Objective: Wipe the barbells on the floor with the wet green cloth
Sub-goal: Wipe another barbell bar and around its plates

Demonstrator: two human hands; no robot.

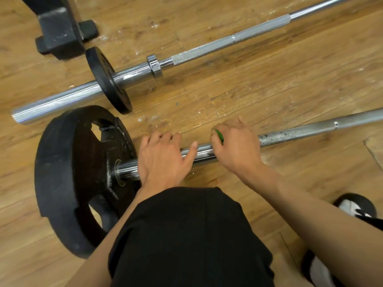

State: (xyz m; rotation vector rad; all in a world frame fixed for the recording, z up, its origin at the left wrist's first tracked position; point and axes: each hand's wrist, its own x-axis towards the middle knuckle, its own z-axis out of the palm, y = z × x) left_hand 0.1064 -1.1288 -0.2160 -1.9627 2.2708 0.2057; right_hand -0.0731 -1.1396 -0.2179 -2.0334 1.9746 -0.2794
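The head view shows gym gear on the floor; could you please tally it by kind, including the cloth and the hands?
Barbells: 2, far barbell and near barbell
Weight plates: 2, small plate and large plate
Cloths: 1, green cloth
Hands: 2, left hand and right hand
Total: 7

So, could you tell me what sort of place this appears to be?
Probably a gym or weight room: the near barbell carries a large black plate, the far barbell a small black plate, both on a wooden floor, beside a black equipment base.
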